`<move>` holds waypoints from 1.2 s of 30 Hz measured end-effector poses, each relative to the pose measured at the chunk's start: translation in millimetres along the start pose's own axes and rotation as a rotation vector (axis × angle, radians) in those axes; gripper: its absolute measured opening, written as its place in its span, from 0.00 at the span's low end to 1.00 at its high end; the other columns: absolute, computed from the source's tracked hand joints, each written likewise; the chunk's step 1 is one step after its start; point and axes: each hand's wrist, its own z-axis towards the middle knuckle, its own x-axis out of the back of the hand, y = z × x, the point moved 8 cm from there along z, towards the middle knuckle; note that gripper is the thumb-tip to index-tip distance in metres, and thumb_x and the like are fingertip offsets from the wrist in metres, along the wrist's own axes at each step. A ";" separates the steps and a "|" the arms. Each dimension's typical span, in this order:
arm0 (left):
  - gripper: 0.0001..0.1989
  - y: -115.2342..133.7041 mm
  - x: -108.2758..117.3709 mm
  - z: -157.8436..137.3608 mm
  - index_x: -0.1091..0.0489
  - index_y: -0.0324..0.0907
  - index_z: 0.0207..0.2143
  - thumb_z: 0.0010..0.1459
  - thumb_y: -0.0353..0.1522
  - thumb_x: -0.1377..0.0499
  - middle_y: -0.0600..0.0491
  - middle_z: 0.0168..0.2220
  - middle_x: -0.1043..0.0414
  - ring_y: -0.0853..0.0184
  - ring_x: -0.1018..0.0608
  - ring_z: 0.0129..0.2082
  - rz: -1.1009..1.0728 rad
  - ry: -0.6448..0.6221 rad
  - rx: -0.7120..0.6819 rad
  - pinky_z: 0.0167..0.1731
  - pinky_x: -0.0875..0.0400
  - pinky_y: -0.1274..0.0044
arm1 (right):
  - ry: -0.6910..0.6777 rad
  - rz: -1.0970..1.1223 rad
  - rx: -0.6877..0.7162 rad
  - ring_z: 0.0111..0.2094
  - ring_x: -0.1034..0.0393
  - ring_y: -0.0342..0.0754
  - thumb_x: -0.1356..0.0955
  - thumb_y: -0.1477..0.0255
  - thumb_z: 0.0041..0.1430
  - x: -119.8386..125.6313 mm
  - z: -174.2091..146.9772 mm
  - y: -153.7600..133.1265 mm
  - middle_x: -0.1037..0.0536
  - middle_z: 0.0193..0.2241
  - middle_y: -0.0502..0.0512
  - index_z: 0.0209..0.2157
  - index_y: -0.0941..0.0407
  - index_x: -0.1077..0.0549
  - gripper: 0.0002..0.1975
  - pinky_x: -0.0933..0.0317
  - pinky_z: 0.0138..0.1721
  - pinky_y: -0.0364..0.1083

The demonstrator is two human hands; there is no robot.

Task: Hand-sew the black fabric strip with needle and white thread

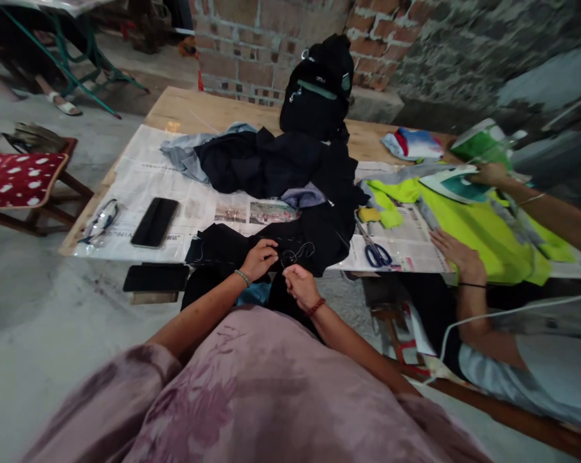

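"Fingers [268, 244] of your left hand [256, 265]: state?"

"Bent, touching the black cloth [331, 238]; whether they pinch it, I cannot tell."

"Right hand [302, 287]?"

"Clenched, at the cloth's near edge. I cannot make out what, if anything, it grips. White thread [306, 249] loops just beside it."

"Position of the cloth?"

"Directly before me, at the near edge of the table [175, 109], partly over newspaper [196, 209]."

"Items nearby?"

"Phone [154, 222] to my left. Scissors [378, 254] to my right, near a yellow garment [483, 238] bearing a co-worker's iron [457, 183]."
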 end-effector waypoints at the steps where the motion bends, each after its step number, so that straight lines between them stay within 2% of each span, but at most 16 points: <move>1: 0.04 0.3 -0.8 0.6 0.29 0.39 0.26 0.51 0.27 0.43 0.49 0.42 0.33 0.66 0.29 0.43 -0.001 -0.007 -0.007 0.44 0.33 0.72 | 0.006 0.001 0.000 0.09 0.56 0.33 0.35 0.66 0.45 0.8 0.2 0.8 0.42 0.09 0.39 0.23 0.57 0.37 0.08 0.62 0.10 0.36; 6: 0.03 0.6 -1.8 3.0 0.29 0.38 0.26 0.51 0.27 0.43 0.49 0.41 0.33 0.67 0.28 0.40 0.006 -0.022 -0.025 0.41 0.32 0.73 | 0.016 -0.055 -0.006 0.09 0.53 0.34 0.37 0.66 0.47 1.9 2.9 5.2 0.41 0.11 0.40 0.22 0.56 0.37 0.08 0.61 0.11 0.37; 8: 0.03 -0.8 0.5 3.0 0.29 0.39 0.26 0.51 0.27 0.42 0.49 0.40 0.32 0.68 0.28 0.40 0.003 -0.006 -0.013 0.41 0.32 0.73 | -0.005 -0.154 -0.011 0.10 0.52 0.35 0.37 0.65 0.49 7.0 -2.2 8.1 0.40 0.12 0.41 0.25 0.56 0.35 0.09 0.59 0.11 0.38; 10: 0.02 -1.8 1.3 2.8 0.29 0.39 0.27 0.49 0.26 0.42 0.49 0.40 0.32 0.68 0.28 0.40 -0.010 -0.012 -0.008 0.41 0.31 0.73 | 0.002 -0.309 0.064 0.12 0.48 0.37 0.38 0.65 0.50 18.9 -10.1 1.9 0.37 0.14 0.43 0.28 0.56 0.31 0.09 0.54 0.14 0.39; 13: 0.05 -1.9 1.4 2.4 0.29 0.40 0.31 0.48 0.26 0.41 0.49 0.41 0.31 0.67 0.28 0.41 -0.049 -0.033 -0.014 0.43 0.32 0.72 | 0.054 -0.584 0.332 0.23 0.37 0.41 0.37 0.68 0.51 37.0 -22.2 -30.9 0.29 0.21 0.49 0.29 0.55 0.27 0.08 0.43 0.26 0.41; 15: 0.11 -3.0 0.7 2.4 0.29 0.41 0.36 0.47 0.26 0.40 0.50 0.41 0.31 0.67 0.28 0.41 -0.080 -0.054 0.005 0.43 0.32 0.72 | 0.059 -0.750 0.470 0.29 0.34 0.43 0.37 0.70 0.52 40.5 -25.1 -54.8 0.26 0.26 0.51 0.27 0.55 0.27 0.08 0.42 0.34 0.42; 18: 0.20 -7.3 -2.2 1.8 0.33 0.42 0.45 0.46 0.27 0.39 0.52 0.38 0.28 0.69 0.26 0.38 -0.112 -0.096 0.087 0.40 0.31 0.74 | 0.035 -0.892 0.540 0.32 0.33 0.44 0.38 0.71 0.55 36.8 -16.7 -82.9 0.26 0.28 0.53 0.27 0.55 0.27 0.09 0.42 0.37 0.43; 21: 0.20 -11.1 -4.5 0.0 0.32 0.42 0.45 0.46 0.28 0.39 0.55 0.34 0.27 0.70 0.26 0.34 -0.108 -0.130 0.170 0.38 0.31 0.76 | 0.030 -0.982 0.601 0.35 0.33 0.45 0.40 0.72 0.58 26.8 -5.5 -105.8 0.25 0.31 0.55 0.32 0.57 0.27 0.11 0.42 0.40 0.43; 25: 0.16 -14.9 -4.8 -1.6 0.29 0.41 0.41 0.46 0.29 0.40 0.55 0.31 0.27 0.70 0.25 0.32 -0.121 -0.136 0.221 0.34 0.30 0.78 | -0.005 -1.194 0.630 0.35 0.33 0.45 0.41 0.75 0.58 14.4 4.6 -115.7 0.27 0.33 0.57 0.35 0.58 0.28 0.11 0.43 0.38 0.42; 30: 0.13 -17.7 -6.0 -1.1 0.27 0.40 0.38 0.47 0.28 0.40 0.53 0.33 0.25 0.69 0.24 0.34 -0.232 -0.117 0.194 0.38 0.29 0.76 | -0.103 -1.450 0.538 0.31 0.33 0.45 0.39 0.76 0.57 19.4 10.4 -96.5 0.27 0.33 0.58 0.32 0.57 0.26 0.10 0.45 0.32 0.42; 33: 0.13 -19.3 -6.6 -1.1 0.27 0.40 0.38 0.47 0.28 0.40 0.52 0.33 0.25 0.68 0.24 0.34 -0.254 -0.108 0.196 0.38 0.30 0.75 | -0.125 -1.419 0.529 0.30 0.34 0.44 0.38 0.75 0.56 27.6 8.9 -90.0 0.27 0.30 0.56 0.30 0.56 0.26 0.09 0.45 0.32 0.42; 36: 0.14 -17.0 -6.4 -0.7 0.28 0.40 0.39 0.47 0.27 0.40 0.53 0.33 0.26 0.69 0.25 0.34 -0.235 -0.119 0.182 0.38 0.30 0.76 | -0.060 -1.148 0.596 0.29 0.35 0.42 0.36 0.73 0.55 33.0 4.0 -101.4 0.29 0.27 0.53 0.28 0.56 0.26 0.08 0.44 0.33 0.41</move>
